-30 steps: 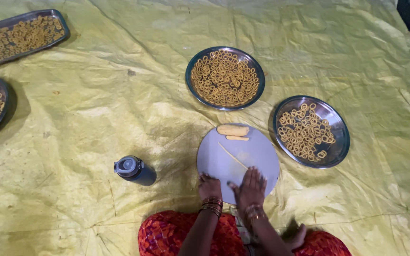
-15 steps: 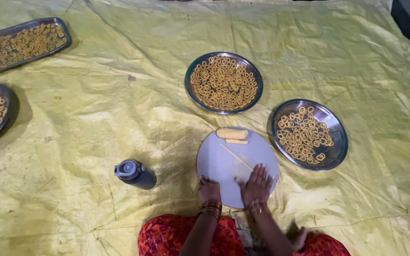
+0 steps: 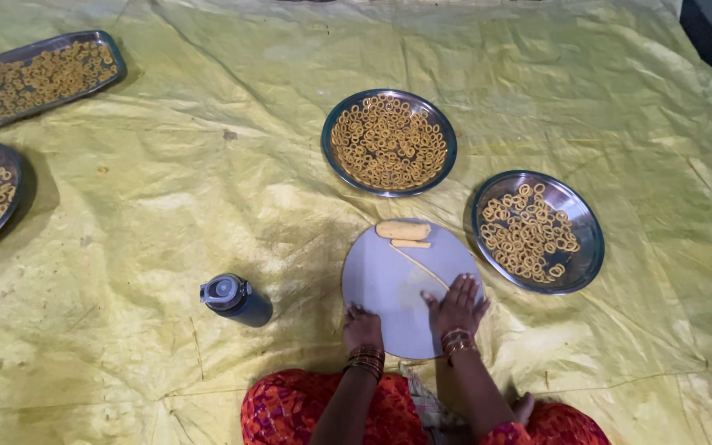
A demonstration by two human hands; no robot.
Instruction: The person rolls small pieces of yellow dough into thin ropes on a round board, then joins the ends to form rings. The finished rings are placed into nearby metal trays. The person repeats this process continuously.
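Right hand (image 3: pixel 457 305) flat on round board (image 3: pixel 389 284); plates (image 3: pixel 389 142) hold dough rings.

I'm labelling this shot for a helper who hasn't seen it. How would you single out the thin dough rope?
Find the round pale board on the yellow sheet, before the person. The rope lies on it, running diagonally from under the right hand toward two dough lumps. It is long and thin; the lumps are short and thick.

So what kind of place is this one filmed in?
Probably a home floor set up for snack-making: a yellow sheet covers the ground, steel plates hold dough rings, and a round board carries dough.
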